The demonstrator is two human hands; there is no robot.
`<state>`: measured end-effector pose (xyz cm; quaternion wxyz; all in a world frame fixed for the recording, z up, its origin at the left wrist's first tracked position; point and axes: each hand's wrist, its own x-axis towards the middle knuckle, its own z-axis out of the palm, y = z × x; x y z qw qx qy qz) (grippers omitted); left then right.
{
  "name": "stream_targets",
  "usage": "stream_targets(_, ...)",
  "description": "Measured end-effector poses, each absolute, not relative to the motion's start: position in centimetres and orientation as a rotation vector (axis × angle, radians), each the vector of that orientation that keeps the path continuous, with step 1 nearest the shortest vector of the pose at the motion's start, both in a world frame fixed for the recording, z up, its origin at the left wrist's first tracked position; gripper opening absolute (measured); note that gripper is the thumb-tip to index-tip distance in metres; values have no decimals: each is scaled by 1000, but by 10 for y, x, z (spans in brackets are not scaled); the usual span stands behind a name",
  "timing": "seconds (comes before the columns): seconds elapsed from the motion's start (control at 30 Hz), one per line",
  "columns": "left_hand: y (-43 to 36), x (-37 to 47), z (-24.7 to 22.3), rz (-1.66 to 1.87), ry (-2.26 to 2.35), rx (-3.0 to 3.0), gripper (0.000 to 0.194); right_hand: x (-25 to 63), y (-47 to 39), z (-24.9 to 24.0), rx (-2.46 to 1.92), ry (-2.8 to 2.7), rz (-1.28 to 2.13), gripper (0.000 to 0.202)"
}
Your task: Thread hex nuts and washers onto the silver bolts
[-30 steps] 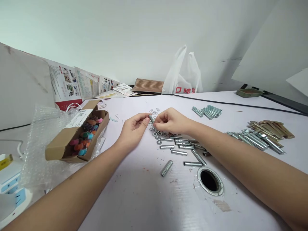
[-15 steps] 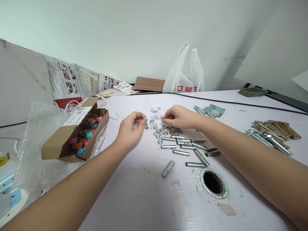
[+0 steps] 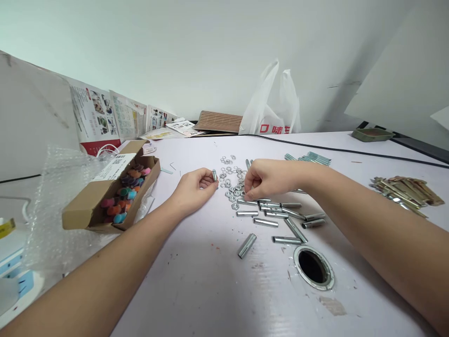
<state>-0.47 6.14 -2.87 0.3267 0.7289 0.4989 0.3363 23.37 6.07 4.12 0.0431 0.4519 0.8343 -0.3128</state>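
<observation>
Between the thumb and fingers of my left hand a silvery bolt is held nearly upright; its lower part is hidden. My right hand is pinched at the loose hex nuts, with its fingertips on a nut. Thin metal washers lie scattered between the two hands. Under and in front of my right wrist are several metal sleeves. One wider slotted sleeve lies apart, closer to me.
A cardboard box of colourful plugs stands left on bubble wrap. Zinc bolts and yellowish bolts lie at right. A ringed hole opens in the tabletop. Behind are a white plastic bag and a black cable.
My right hand has moved from the washers toward me, down to the nuts. My left hand still holds the bolt, now tipped differently, with its end pointing up.
</observation>
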Motion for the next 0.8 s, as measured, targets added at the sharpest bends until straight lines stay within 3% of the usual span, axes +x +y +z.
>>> stream_targets(0.43,60,0,-31,968,1276,1930,13,231,58,42,1458,2791,-884,4)
stream_targets(0.8,67,1,-35,988,1214,1920,10,184,61,27,1796,3232,-735,16)
